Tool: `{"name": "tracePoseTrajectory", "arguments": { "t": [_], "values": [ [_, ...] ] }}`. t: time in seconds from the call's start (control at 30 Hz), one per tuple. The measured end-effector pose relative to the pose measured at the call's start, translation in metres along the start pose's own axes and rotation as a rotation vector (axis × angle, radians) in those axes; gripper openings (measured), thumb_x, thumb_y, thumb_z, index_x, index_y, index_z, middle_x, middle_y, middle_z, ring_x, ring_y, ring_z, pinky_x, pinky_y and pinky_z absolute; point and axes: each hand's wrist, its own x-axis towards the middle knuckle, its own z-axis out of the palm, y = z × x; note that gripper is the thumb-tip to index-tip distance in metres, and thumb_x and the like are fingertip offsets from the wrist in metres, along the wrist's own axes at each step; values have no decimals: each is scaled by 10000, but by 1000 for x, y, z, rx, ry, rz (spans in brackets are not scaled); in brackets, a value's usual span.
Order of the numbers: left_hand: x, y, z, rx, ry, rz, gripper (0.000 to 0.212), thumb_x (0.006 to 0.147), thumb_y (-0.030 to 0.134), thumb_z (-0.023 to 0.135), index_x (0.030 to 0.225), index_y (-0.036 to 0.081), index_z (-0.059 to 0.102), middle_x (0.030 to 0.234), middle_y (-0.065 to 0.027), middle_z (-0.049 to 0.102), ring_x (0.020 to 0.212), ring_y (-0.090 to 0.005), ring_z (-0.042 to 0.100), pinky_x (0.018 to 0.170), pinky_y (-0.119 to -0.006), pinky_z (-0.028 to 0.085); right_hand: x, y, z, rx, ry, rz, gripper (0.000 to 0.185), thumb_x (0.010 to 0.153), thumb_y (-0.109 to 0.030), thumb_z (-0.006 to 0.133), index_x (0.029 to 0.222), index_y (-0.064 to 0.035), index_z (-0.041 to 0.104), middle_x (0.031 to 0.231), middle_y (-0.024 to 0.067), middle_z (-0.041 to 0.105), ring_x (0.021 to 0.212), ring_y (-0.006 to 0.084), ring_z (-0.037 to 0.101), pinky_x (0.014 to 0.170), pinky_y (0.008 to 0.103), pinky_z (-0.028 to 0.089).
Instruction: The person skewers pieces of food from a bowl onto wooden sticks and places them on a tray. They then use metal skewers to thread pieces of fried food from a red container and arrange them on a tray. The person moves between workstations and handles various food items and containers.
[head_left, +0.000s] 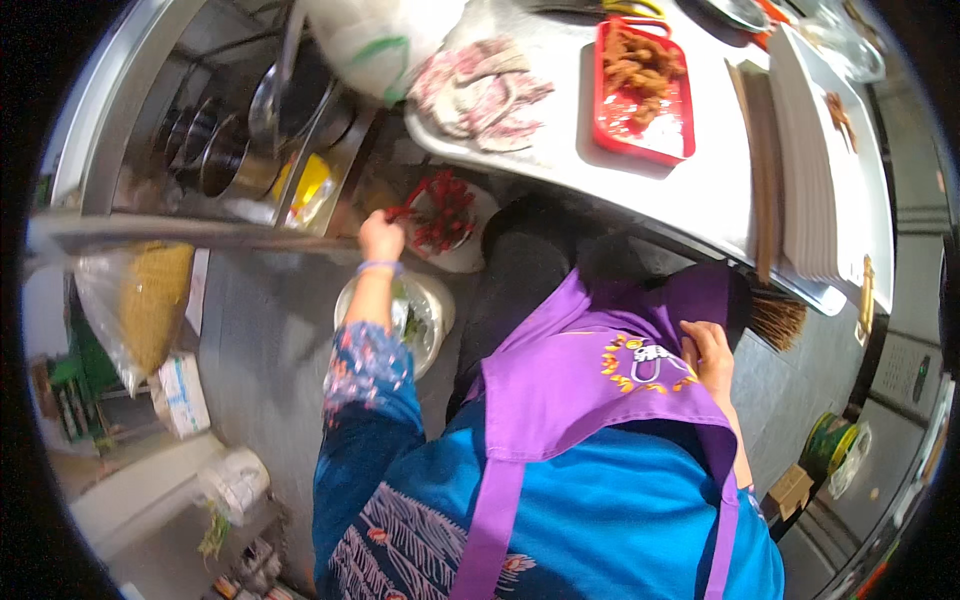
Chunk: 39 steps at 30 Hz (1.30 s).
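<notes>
My left hand (382, 238) reaches down below the worktop, its fingertips closed on a red piece that looks like a chili pepper. Beside those fingertips is a heap of red chili peppers (448, 206) in a shallow container with a pale surround. Under my left forearm stands a white bucket (442, 300) lined with clear plastic, with something green inside. My right hand (709, 356) rests by the side of my purple apron (555, 390), its fingers loosely curled. Whether that hand holds the apron's edge is hard to see.
On the white worktop (555, 176) lie a pink-and-white cloth (487, 97) and a red tray (679, 142) of brown fried-looking food. Stacked white trays (814, 172) stand at its right. Left are metal pots (225, 150) on a shelf and a metal rail (202, 234).
</notes>
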Motion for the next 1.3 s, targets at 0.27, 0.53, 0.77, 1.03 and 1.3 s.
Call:
{"name": "tracePoseTrajectory", "arguments": {
  "t": [0.27,0.53,0.77,1.03,1.3],
  "values": [
    [-88,193,-190,-127,186,602,156,783,57,711,912,48,624,759,-63,594,636,-165,562,596,-302,456,80,-41,-29,431,-457,-48,273,915,-221,573,1080,-10,626,1021,158,656,890,257,650,791,344,526],
    [-186,352,-208,107,-243,1526,126,758,125,676,827,65,590,697,-66,526,632,-224,539,575,-350,434,128,-141,11,1467,-1035,358,269,939,-271,571,967,-19,660,799,64,660,663,144,617,603,304,527],
    [-183,381,-233,-314,-402,1604,344,767,258,750,1010,37,646,939,-105,674,752,-255,647,655,-350,511,107,-83,-73,1018,-911,36,391,905,-155,551,1282,-53,554,773,31,607,595,79,533,548,219,463],
    [-55,411,-148,-895,-350,655,217,911,16,515,1102,-41,600,1017,-86,642,845,-139,614,771,-255,498,13,-16,-76,1542,-195,270,479,973,-110,455,1431,-96,315,830,73,574,562,80,458,502,202,389],
    [20,436,-55,72,-185,966,279,741,91,638,1000,-11,649,964,-214,654,904,-360,628,824,-419,503,-12,6,-57,1644,-262,402,334,937,-98,538,1261,-68,461,916,59,604,711,90,552,617,201,443]
  ]
}}
